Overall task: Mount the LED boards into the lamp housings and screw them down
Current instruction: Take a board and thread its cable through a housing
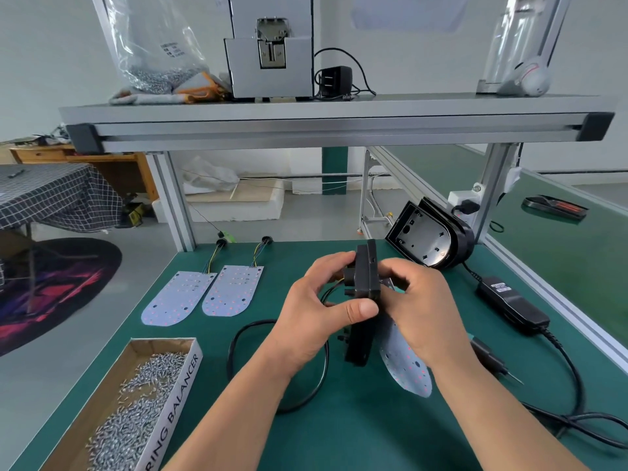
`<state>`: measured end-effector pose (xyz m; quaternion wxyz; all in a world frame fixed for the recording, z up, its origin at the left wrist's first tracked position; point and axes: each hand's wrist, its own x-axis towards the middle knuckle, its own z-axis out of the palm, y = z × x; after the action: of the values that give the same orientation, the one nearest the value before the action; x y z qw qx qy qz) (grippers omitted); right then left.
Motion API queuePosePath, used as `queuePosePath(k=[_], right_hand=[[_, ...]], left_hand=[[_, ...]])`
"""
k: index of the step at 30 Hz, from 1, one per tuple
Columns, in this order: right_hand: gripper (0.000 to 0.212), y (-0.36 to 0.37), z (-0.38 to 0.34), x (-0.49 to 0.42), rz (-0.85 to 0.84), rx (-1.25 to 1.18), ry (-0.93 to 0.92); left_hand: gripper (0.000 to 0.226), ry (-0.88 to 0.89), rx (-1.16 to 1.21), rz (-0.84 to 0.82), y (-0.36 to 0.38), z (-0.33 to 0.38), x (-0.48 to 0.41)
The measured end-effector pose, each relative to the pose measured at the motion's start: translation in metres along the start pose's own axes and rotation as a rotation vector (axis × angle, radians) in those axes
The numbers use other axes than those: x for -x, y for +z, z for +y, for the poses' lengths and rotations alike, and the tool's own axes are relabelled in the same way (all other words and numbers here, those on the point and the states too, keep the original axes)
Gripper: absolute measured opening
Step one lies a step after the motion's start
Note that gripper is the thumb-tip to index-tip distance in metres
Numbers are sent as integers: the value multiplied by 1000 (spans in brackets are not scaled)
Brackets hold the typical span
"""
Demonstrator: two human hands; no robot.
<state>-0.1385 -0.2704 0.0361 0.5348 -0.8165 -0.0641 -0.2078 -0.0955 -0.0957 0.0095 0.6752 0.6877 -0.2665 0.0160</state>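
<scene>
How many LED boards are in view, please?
3: left board and middle board on the mat, third board under the right hand beside the housing; others may be hidden.

LED boards: 3. Board 1 (176, 297) and board 2 (232, 290) lie flat side by side at the left; board 3 (407, 365) is partly under the right hand (419, 300).
Lamp housings: 2 for sure. The held housing (365, 280) is in both hands, the leaning housing (430, 237) is back right. Can't tell if that 1 is a stack.
Hands: 2, counting the left hand (316, 311).
Screw box (180, 385): 1. Screws (136, 419) inside are too many to count.
Power adapters: 2, the worktop adapter (513, 304) and the shelf adapter (334, 79).
Screw bag (156, 52) on the shelf: 1.
Grey feeder unit (270, 45): 1.
</scene>
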Motion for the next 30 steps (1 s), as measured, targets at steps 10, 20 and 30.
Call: queuePosePath(k=[10,20,30], right_hand=[[17,-9,-3,-8,-7,445,-335],[25,-2,-9,1,-119,202,-124],[16,10,-11,-4,43,168,-124]], left_hand=[[81,-73,161,2,-8,3,0],[102,-162,300,49,-5,1,1],[117,-193,426,16,-6,4,2]])
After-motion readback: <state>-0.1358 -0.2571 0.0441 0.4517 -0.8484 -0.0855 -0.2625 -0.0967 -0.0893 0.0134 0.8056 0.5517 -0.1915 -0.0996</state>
